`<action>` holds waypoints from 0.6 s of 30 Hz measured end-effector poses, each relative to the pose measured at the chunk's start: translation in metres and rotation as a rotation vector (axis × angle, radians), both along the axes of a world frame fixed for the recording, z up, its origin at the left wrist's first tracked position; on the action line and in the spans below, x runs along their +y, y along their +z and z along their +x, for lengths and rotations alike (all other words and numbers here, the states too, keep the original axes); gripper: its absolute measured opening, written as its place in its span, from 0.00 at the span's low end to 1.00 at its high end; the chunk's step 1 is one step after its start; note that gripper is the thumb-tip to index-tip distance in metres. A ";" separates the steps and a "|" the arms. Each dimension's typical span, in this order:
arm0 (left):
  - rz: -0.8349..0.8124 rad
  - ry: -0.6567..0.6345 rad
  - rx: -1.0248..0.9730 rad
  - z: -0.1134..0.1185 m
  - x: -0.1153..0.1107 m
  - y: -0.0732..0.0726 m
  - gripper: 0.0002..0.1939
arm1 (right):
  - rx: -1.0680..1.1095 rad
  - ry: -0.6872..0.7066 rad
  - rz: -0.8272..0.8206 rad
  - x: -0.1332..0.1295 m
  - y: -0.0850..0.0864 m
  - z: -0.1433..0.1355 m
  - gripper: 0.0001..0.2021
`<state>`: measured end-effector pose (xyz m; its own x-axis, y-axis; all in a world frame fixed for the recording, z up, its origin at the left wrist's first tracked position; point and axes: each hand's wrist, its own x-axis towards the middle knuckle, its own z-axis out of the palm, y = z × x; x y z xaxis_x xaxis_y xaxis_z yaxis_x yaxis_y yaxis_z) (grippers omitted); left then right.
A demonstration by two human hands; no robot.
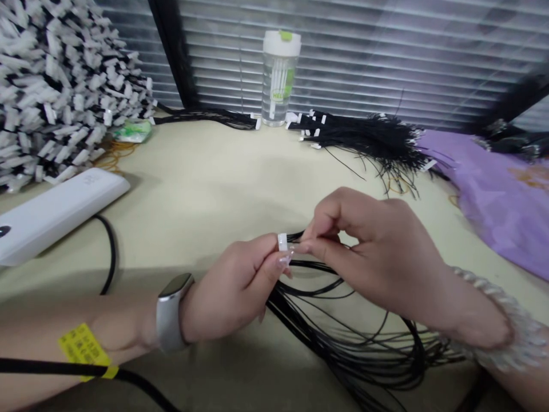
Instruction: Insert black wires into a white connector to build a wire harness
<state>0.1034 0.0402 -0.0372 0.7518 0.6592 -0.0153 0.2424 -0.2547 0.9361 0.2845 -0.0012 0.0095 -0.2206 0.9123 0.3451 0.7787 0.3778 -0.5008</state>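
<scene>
Left hand (pixel 229 289) fingers grip white piece (pixel 282 242), right hand (pixel 386 257) fingers pinched closed beside it, contents unclear, near black cables (pixel 315 265); likely needs steady alignment.

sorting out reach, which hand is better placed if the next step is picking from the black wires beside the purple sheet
Probably the right hand: those black wires lie nearer to it. The left hand is farther off, with its grip at the white connector. The right grip is busy too.
</scene>
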 end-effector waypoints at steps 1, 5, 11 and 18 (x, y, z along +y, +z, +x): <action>-0.053 0.008 -0.005 0.001 0.001 0.000 0.17 | 0.037 0.014 -0.052 0.003 0.001 0.004 0.05; -0.204 0.102 -0.017 0.005 0.005 -0.003 0.19 | 0.047 0.041 -0.192 0.017 0.006 0.030 0.06; -0.363 0.329 -0.054 0.008 0.009 -0.006 0.22 | -0.421 0.059 0.171 0.013 0.025 0.041 0.21; -0.410 0.492 -0.099 0.011 0.012 -0.008 0.19 | -0.469 0.041 -0.031 -0.021 0.031 0.035 0.28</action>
